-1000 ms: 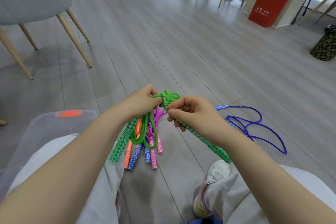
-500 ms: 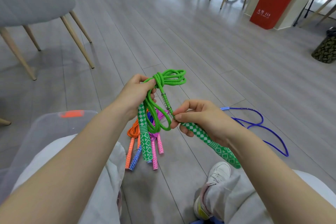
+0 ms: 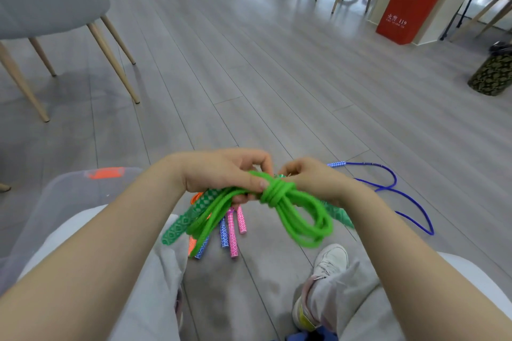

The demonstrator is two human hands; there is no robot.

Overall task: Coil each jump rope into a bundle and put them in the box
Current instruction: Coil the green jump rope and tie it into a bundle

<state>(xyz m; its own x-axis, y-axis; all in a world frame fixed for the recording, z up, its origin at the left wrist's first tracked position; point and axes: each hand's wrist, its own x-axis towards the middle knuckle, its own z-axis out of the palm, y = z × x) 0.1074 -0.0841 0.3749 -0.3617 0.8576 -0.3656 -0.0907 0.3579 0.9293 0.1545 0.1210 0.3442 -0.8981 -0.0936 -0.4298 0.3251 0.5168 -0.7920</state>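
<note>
A green jump rope (image 3: pixel 293 213) is coiled into a bundle with wraps around its middle, held in the air between both hands. My left hand (image 3: pixel 221 171) grips the bundle beside the wraps; one patterned green handle (image 3: pixel 182 223) sticks out below it. My right hand (image 3: pixel 315 180) pinches the rope end at the wraps, the other green handle (image 3: pixel 339 214) under its wrist. On the floor beneath lie pink, blue and orange bundled ropes (image 3: pixel 231 232). A loose blue rope (image 3: pixel 393 188) sprawls on the floor to the right. The clear box (image 3: pixel 58 196) with an orange latch sits at my left.
A grey chair with wooden legs (image 3: pixel 110 55) stands at the left. A red fire cabinet (image 3: pixel 412 3) and a patterned bin (image 3: pixel 491 75) are far right. My legs and a white shoe (image 3: pixel 329 260) fill the bottom of the view.
The green bundle has been turned from upright to lying sideways, loops now hanging to the right. My hands have come together at the wrapped middle, and the right handle has swung under my right wrist.
</note>
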